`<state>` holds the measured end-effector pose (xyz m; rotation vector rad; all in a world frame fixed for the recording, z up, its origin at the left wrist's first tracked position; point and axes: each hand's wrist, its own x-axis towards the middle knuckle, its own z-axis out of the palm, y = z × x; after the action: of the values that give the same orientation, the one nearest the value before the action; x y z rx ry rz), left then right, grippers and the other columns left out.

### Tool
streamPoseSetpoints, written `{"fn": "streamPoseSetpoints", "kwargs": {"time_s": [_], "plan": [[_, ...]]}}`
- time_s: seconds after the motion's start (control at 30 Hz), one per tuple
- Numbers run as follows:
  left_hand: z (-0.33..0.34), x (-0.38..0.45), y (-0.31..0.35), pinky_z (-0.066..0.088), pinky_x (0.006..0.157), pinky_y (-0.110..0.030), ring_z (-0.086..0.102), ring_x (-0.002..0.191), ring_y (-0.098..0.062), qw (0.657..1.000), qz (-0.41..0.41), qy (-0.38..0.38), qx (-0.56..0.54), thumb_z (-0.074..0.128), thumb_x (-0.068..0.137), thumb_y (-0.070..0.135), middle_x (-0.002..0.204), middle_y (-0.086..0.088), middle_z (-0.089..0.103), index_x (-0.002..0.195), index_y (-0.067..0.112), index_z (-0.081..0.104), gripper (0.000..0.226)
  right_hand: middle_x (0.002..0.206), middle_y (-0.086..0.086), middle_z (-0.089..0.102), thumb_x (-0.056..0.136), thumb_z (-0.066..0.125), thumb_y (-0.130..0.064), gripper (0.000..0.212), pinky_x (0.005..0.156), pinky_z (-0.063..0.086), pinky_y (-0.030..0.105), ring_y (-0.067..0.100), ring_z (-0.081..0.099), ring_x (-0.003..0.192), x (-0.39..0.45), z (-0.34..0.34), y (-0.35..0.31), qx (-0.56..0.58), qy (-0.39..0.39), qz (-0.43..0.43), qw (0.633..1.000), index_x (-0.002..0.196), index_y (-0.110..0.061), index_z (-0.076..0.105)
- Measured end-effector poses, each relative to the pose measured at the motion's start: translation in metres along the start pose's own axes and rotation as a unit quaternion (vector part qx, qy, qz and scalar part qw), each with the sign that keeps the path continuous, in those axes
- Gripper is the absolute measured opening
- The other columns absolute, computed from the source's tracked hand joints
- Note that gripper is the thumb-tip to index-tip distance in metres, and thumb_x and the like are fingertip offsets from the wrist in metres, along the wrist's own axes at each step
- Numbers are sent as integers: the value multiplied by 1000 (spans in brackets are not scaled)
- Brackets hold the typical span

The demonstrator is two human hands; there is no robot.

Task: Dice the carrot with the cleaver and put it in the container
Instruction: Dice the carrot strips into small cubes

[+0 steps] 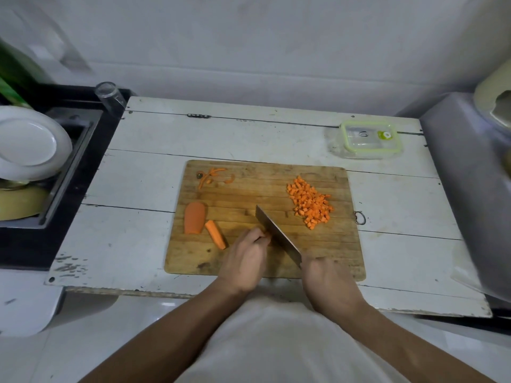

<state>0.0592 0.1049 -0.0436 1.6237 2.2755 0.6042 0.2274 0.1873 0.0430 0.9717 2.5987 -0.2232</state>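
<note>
Carrot is in several states on my wooden cutting board (249,189). A heap of diced carrot cubes (311,201) sits on the board's right side, pushed clear of the cutting area, I judge, to keep room for the blade. Two uncut pieces wait on the left: a broad carrot half (195,218), seemingly cut face down so it will not roll, and a narrower carrot stick (215,234) just beside it. Thin carrot trimmings (211,175) lie at the far left corner, set apart as waste.

My right hand (329,283) is wrapped around the handle of the cleaver (276,234), its blade angled away from me across the board's middle. My left hand (243,261) has its fingers (261,235) curled, knuckles against the flat of the blade, holding down a small bit of carrot. I take this as the guard grip for dicing.

The food container (369,139), clear with a green-rimmed lid on it, stands on the white tabletop (138,161) beyond the board's right corner, well apart from the cubes. No carrot seems to be inside.

The piece under my left fingers is almost wholly hidden. The cleaver handle is covered by my right hand. The blade edge's contact with the board cannot be made out.
</note>
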Motion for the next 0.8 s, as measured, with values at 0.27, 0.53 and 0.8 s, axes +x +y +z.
{"fn": "streamPoseSetpoints", "kwargs": {"time_s": [0.27, 0.53, 0.8], "plan": [[-12, -8, 10, 56, 87, -36, 61, 102, -18, 997, -25, 36, -59, 53, 98, 19, 116, -1, 60, 127, 12, 70, 34, 85, 5, 69, 104, 43, -25, 15, 55, 42, 34, 29, 68, 76, 16, -10, -3, 83, 55, 14, 995, 114, -18, 53], [-27, 5, 15, 56, 76, -32, 66, 80, -12, 921, -318, 6, -226, 67, 97, 28, 89, 9, 68, 100, 23, 66, 6, 90, 2, 69, 98, 51, -16, 15, 62, 44, 35, 26, 68, 79, -9, -8, 4, 39, 5, 17, 999, 112, -20, 50], [-20, 24, 12, 63, 71, -44, 74, 70, -24, 875, -399, -17, -273, 72, 91, 23, 74, 0, 74, 72, 24, 64, 21, 84, 1, 67, 97, 55, -14, 17, 54, 40, 32, 23, 59, 64, -1, 5, -1, 21, -2, 7, 1000, 110, -20, 47]]}}
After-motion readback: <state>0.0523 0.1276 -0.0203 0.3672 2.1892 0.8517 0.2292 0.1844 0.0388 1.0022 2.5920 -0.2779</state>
